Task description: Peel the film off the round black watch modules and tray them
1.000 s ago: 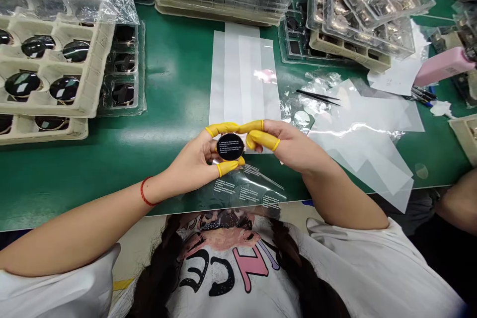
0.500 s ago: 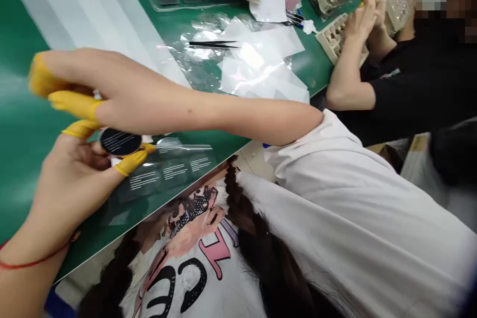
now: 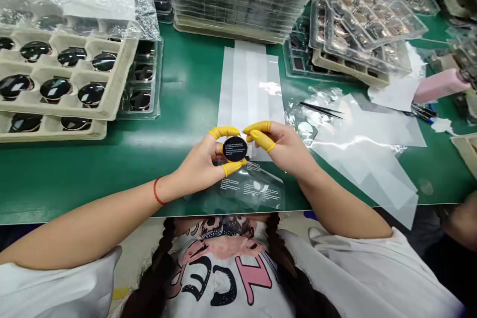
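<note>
My left hand (image 3: 203, 161) pinches a small round black disc (image 3: 234, 148) with white print between yellow-capped thumb and fingers, just above the green table (image 3: 179, 109). My right hand (image 3: 283, 146), also in yellow finger cots, has its fingertips curled at the disc's right edge, touching it. Under the hands lies a clear film sheet (image 3: 253, 189) with printed round labels. Behind them a white backing strip (image 3: 249, 84) lies flat on the table.
Beige trays of black discs (image 3: 55, 84) stand at the left under plastic wrap. Stacked trays (image 3: 238, 0) fill the back, clear blister trays (image 3: 365, 25) the right. Black tweezers (image 3: 320, 108), loose white sheets (image 3: 372, 144) and a pink bottle (image 3: 439, 84) lie at right. Another person's arm (image 3: 462, 218) shows at the right edge.
The view swung right toward a co-worker and came back to the table. My right hand lifted off the disc, then returned to its right edge; my left hand kept hold of it.
</note>
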A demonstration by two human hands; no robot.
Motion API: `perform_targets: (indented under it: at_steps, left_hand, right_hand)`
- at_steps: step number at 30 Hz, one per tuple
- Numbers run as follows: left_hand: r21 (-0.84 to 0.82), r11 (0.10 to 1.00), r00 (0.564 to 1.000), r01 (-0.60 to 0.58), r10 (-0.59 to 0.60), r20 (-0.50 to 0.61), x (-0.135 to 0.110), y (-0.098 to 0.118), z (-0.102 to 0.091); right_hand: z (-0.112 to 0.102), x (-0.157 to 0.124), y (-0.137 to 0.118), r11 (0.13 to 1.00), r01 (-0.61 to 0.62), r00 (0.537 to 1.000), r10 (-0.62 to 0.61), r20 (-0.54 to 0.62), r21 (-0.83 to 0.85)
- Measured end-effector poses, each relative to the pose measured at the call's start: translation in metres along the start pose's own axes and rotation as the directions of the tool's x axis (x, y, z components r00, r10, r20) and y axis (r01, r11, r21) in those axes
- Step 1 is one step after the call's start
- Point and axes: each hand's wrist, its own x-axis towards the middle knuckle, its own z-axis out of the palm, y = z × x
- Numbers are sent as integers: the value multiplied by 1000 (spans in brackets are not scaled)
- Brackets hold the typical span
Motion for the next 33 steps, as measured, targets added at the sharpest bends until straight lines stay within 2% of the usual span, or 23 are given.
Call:
perform_targets:
  at_steps: [3, 9, 13, 15, 18, 21, 24, 28, 33]
  left_hand:
    - [10, 999, 999, 37, -37, -5, -1, -1, 0]
    - [-11, 998, 998, 62, -62, -8, -2, 0, 1]
    - [-12, 997, 997, 73, -74, -34, 0, 4, 3]
    - [7, 998, 996, 70, -69, -53, 0, 6, 4]
    - [60, 996, 997, 60, -57, -49, -1, 8, 6]
    - [146, 988, 998, 39, -33, -45, -5, 5, 6]
    - [222, 975, 998, -7, 20, -60, -8, -1, 7]
    - [236, 970, 997, -54, 67, -45, -9, -8, 10]
    - [288, 955, 995, -67, 84, -46, -8, -12, 13]
  right_hand:
    - [-3, -6, 0, 996, 41, 999, -44, -31, -82]
    - [-5, -11, -2, 936, 230, 970, -242, -13, -268]
    - [-4, -10, -2, 936, 230, 969, -246, -27, -266]
    - [-4, -10, -2, 965, 185, 981, -194, -29, -187]
    - [0, -10, -4, 998, 19, 1000, -19, 4, 55]
    - [6, -10, -5, 937, -181, 977, 136, 164, 299]
    - [13, -9, -7, 849, -317, 938, 213, 274, 424]
    - [19, -8, -9, 788, -358, 932, 267, 246, 501]
    - [22, -7, -8, 794, -362, 932, 294, 214, 489]
